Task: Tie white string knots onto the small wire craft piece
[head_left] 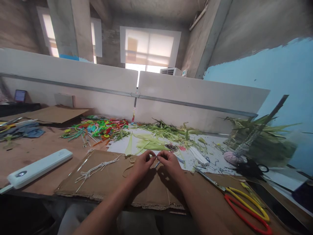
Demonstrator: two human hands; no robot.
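Observation:
Both hands meet over a sheet of cardboard (110, 182). My left hand (146, 160) and my right hand (168, 160) each pinch, thumb against index finger, with the fingertips nearly touching. Between them is a thin blue-and-white cord (156, 164); a short piece hangs below the fingertips, and more of it shows past my right hand. What exactly the left fingertips grip is too small to make out. A strip of tan ribbon (126, 171) lies beside my left hand. Further left, loose white strings (97, 168) lie on the cardboard.
Scissors (226, 189) with red and yellow handles lie at right, beside a dark phone (276, 205). A white power bank (40, 168) rests at left. Colourful pipe cleaners (102, 127) and green husks (151, 143) are heaped behind. A white partition (195, 94) stands beyond.

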